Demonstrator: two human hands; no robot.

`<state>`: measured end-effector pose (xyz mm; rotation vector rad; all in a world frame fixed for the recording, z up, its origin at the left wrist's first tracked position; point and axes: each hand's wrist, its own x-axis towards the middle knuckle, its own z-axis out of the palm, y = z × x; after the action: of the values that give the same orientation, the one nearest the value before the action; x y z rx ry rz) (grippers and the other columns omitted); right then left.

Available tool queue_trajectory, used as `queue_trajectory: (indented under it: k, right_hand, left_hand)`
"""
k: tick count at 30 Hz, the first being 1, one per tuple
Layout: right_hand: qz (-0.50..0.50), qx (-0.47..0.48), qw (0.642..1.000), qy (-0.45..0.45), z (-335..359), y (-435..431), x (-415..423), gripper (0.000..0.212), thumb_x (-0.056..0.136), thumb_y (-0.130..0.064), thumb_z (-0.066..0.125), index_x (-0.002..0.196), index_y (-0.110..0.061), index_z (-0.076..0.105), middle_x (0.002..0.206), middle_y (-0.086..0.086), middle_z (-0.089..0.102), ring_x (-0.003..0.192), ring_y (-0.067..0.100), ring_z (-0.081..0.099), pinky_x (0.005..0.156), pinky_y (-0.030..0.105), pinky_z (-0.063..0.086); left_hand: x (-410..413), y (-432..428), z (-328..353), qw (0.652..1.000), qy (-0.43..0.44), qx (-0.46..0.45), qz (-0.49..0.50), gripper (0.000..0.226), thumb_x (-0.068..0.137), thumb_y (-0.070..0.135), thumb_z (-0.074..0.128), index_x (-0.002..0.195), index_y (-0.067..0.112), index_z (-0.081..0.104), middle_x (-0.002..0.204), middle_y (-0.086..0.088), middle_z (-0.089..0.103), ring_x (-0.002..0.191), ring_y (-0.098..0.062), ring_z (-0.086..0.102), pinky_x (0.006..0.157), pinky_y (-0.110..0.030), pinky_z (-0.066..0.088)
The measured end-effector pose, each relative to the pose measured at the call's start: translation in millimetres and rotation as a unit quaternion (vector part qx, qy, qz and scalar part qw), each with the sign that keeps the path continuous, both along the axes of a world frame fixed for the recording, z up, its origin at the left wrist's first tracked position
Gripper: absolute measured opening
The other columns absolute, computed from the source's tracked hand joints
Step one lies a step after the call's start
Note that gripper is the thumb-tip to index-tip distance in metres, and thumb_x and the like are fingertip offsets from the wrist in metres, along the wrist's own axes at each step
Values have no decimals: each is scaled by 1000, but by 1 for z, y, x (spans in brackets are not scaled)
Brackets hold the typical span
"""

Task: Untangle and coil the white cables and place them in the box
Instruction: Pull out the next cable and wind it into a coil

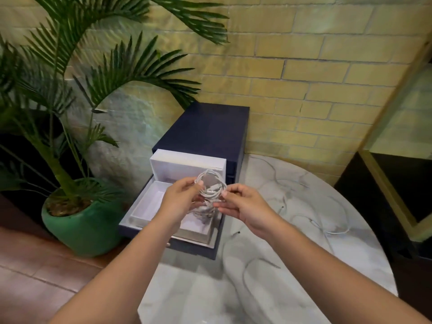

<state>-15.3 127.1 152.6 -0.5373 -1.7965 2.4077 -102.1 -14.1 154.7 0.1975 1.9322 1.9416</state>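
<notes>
Currently the left hand (184,198) and right hand (244,208) pinch the coiled white cable (210,181) with their fingers over the box (205,127) at frame centre. Loosening early could let its loops spring apart.

Desk (268,293): round, white marble-look top with grey veins, pushed up against the brick wall (304,90). At its far-left edge sits a dark blue box (210,127) with two white-lined drawers (187,163) pulled out, the lower one further. Loose white cables (327,226) sprawl in thin loops right of the box. There are more loops near the front, too blurred to trace.
</notes>
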Motion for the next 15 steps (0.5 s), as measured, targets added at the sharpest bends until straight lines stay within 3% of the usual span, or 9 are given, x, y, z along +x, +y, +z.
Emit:
queue_trajectory:
  k: [3, 5, 8, 10, 13, 15]
  right_hand:
    - [15, 114, 993, -36, -9, -11, -12, 8, 93, -13, 60, 101, -15, 58, 94, 8, 63, 84, 17, 66, 69, 25, 55]
    - [17, 216, 975, -51, -17, -14, -17, 9, 91, -19, 62, 100, -20, 60, 96, 3, 62, 82, 14, 61, 78, 33, 53]
    - [12, 386, 921, -58, -26, -18, -23, 15, 90, -22, 64, 104, -20, 61, 103, -2, 59, 82, 9, 54, 85, 32, 49]
    - [15, 488, 871, -59, -31, -18, -25, 23, 90, -24, 65, 112, -20, 61, 111, -2, 55, 94, 12, 53, 88, 26, 44]
    - [32, 561, 825, -64, -35, -17, -25, 33, 90, -27, 64, 123, -23, 59, 123, -3, 51, 116, 18, 43, 100, 26, 34]
    - [43, 582, 808, -76, -36, -18, -24, 38, 90, -28, 63, 128, -24, 55, 128, -4, 48, 119, 18, 37, 101, 24, 30]
  left_hand:
    - [-29, -30, -3, 995, 58, -77, 13, 16, 95, 17, 58, 107, 13, 68, 81, -3, 64, 68, -14, 58, 66, -24, 56]
    - [-48, -46, -6, 984, 99, -147, 6, 18, 95, 20, 59, 110, 17, 69, 82, 0, 66, 69, -14, 61, 71, -28, 57]
    - [-73, -60, -15, 942, 164, -290, -36, 23, 93, 27, 62, 112, 18, 71, 91, -1, 71, 83, -20, 67, 82, -37, 57]
    - [-83, -61, -20, 906, 198, -368, -67, 27, 93, 29, 61, 116, 18, 70, 99, -4, 72, 92, -23, 65, 88, -36, 54]
    - [-91, -59, -28, 886, 214, -401, -93, 28, 92, 26, 63, 118, 17, 68, 108, -6, 69, 97, -22, 63, 85, -29, 50]
    - [-94, -55, -33, 885, 218, -401, -91, 20, 91, 23, 65, 109, 17, 68, 103, -7, 70, 90, -21, 64, 78, -29, 52]
